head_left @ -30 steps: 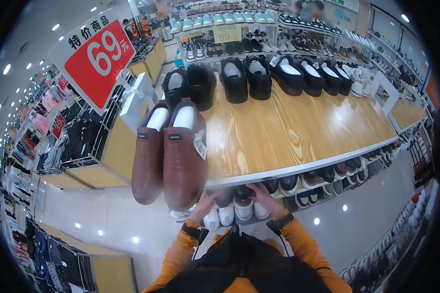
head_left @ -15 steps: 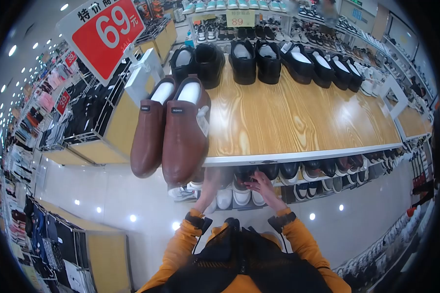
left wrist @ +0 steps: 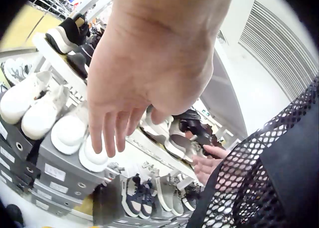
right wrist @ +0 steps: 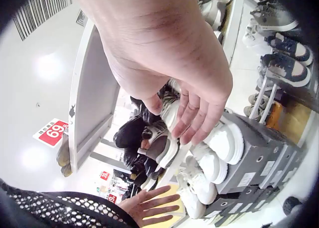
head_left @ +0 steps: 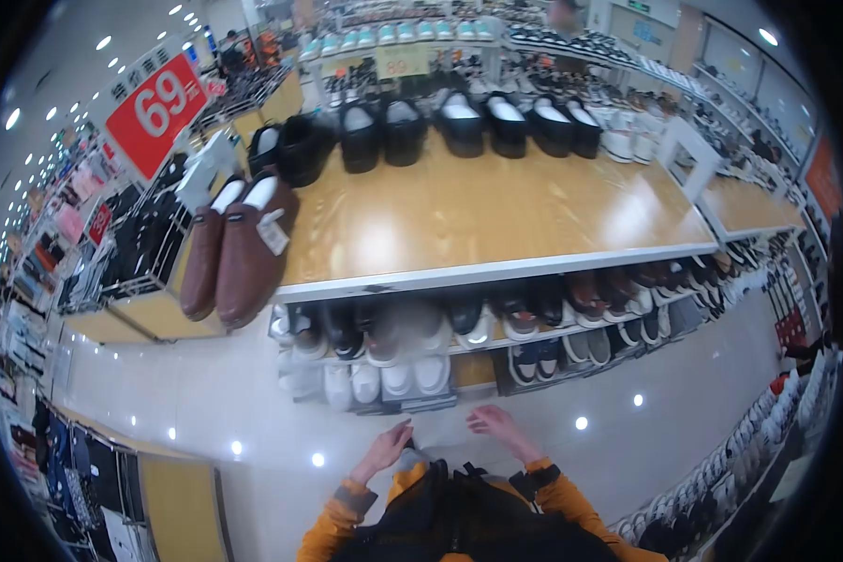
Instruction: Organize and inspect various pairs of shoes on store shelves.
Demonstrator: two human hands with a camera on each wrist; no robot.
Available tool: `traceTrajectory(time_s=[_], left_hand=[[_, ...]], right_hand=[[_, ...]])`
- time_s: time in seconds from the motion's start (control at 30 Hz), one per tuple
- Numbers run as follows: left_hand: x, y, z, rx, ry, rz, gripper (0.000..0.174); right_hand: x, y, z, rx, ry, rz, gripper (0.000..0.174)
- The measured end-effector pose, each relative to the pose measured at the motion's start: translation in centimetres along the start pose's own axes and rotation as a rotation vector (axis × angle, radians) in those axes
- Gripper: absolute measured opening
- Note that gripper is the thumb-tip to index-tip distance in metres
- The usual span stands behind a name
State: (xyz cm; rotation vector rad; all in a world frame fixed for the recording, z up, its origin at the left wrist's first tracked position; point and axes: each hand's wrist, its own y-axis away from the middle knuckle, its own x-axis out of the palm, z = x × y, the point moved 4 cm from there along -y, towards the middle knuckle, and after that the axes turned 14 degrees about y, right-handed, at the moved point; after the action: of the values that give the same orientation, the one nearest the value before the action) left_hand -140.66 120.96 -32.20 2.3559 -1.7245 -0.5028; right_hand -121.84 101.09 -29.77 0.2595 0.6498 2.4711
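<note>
My left hand (head_left: 384, 448) is held low in front of my body with its fingers extended and nothing in it. Level with it, my right hand (head_left: 498, 426) is likewise empty, its fingers loose. In the head view both hands are nearer to me than the lower rack of shoes. White shoes (left wrist: 70, 130) on grey shoe boxes (left wrist: 62, 163) are nearest my left hand in the left wrist view. Beyond my right hand's fingers, the right wrist view shows white sneakers (right wrist: 212, 160) and a grey-and-white sneaker (right wrist: 162, 145) on the shelf.
A wooden display top (head_left: 496, 211) with a white edge juts out above the rack. Brown slip-on shoes (head_left: 253, 248) overhang its left corner, and black shoes (head_left: 464, 126) line its back. A red 69 price sign (head_left: 159, 108) stands at left. More shoes (head_left: 721, 473) line the right.
Both hands have drawn back from the shoes under the display edge toward my body. The head view has shifted, with the display now farther left and more of the lower rack showing.
</note>
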Motion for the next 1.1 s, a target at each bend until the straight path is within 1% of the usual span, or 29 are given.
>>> traceTrajectory(time_s=[0.03, 0.07, 0.13, 0.17, 0.2, 0.27, 0.3, 0.33, 0.4, 0.43, 0.5, 0.53, 0.6, 0.63, 0.67, 0.73, 0.8, 0.83, 0.9, 1.0, 1.03, 1.07, 1.1], left_hand=[[1.7, 0.0, -0.3, 0.032, -0.019, -0.035, 0.049], [3.4, -0.1, -1.0, 0.040, -0.033, -0.009, 0.049], [7.5, 0.1, -2.5, 0.015, 0.072, 0.137, 0.049], [9.3, -0.2, -3.1, -0.047, 0.000, 0.225, 0.046], [11.5, -0.5, -3.6, -0.038, -0.011, 0.259, 0.046], [15.7, -1.0, -5.2, 0.124, -0.092, 0.376, 0.047], [17.4, -1.6, -5.5, 0.087, -0.074, 0.432, 0.052], [18.9, -2.2, -6.4, 0.097, -0.098, 0.470, 0.052], [21.7, -3.2, -7.8, 0.011, -0.128, 0.548, 0.059], [23.1, -3.7, -8.6, 0.019, -0.143, 0.571, 0.059], [25.3, -4.9, -10.3, 0.076, -0.268, 0.626, 0.061], [26.4, -5.4, -11.0, 0.077, -0.286, 0.646, 0.061], [28.5, -7.0, -12.3, 0.106, -0.357, 0.707, 0.065], [29.7, -8.3, -11.5, 0.125, -0.385, 0.749, 0.068], [30.8, -9.3, -12.5, 0.131, -0.399, 0.778, 0.068], [33.3, -11.4, -14.1, 0.085, -0.476, 0.838, 0.070], [36.2, -14.4, -14.4, 0.091, -0.484, 0.883, 0.070], [37.7, -15.9, -15.1, 0.095, -0.497, 0.897, 0.071], [41.2, -19.2, -15.9, 0.103, -0.491, 0.932, 0.072], [48.4, -25.1, -17.2, 0.176, -0.459, 1.029, 0.070], [50.8, -26.9, -18.4, 0.199, -0.532, 1.042, 0.070], [53.7, -28.4, -19.5, 0.218, -0.532, 1.061, 0.070], [56.7, -29.7, -21.0, 0.324, -0.550, 1.064, 0.068]], right_hand=[[-1.4, 1.3, -0.8, -0.011, -0.013, -0.024, 0.035], [-2.8, 2.8, -1.9, 0.012, -0.017, -0.039, 0.034], [-5.3, 6.0, -4.2, 0.035, -0.044, -0.082, 0.034], [-6.6, 7.5, -5.2, 0.036, -0.027, -0.102, 0.035], [-8.0, 9.1, -6.4, 0.038, -0.008, -0.126, 0.035], [-10.5, 12.2, -8.1, 0.055, -0.028, -0.168, 0.037], [-11.4, 13.3, -8.9, 0.074, -0.035, -0.170, 0.038], [-12.5, 14.6, -9.2, 0.064, -0.062, -0.206, 0.038], [-14.7, 17.5, -10.0, 0.110, -0.029, -0.265, 0.037], [-15.8, 19.0, -10.4, 0.103, -0.044, -0.289, 0.037], [-17.8, 21.3, -11.3, 0.022, -0.264, -0.296, 0.037], [-19.0, 21.9, -12.0, 0.015, -0.284, -0.312, 0.037], [-21.3, 22.4, -13.4, 0.030, -0.284, -0.383, 0.042], [-22.4, 22.9, -13.6, 0.025, -0.305, -0.405, 0.042], [-23.7, 23.4, -13.4, 0.035, -0.284, -0.421, 0.041], [-26.8, 24.8, -12.5, 0.047, -0.279, -0.466, 0.041], [-29.9, 25.6, -10.6, 0.035, -0.253, -0.411, 0.039], [-31.8, 25.6, -10.5, 0.034, -0.265, -0.438, 0.039], [-36.1, 26.0, -10.7, -0.041, -0.241, -0.508, 0.039], [-43.3, 27.9, -10.5, -0.089, -0.244, -0.583, 0.036], [-45.4, 28.5, -10.6, -0.093, -0.247, -0.608, 0.036], [-47.9, 29.6, -11.7, -0.018, -0.239, -0.701, 0.037], [-50.3, 30.8, -12.5, 0.057, -0.232, -0.794, 0.038]])
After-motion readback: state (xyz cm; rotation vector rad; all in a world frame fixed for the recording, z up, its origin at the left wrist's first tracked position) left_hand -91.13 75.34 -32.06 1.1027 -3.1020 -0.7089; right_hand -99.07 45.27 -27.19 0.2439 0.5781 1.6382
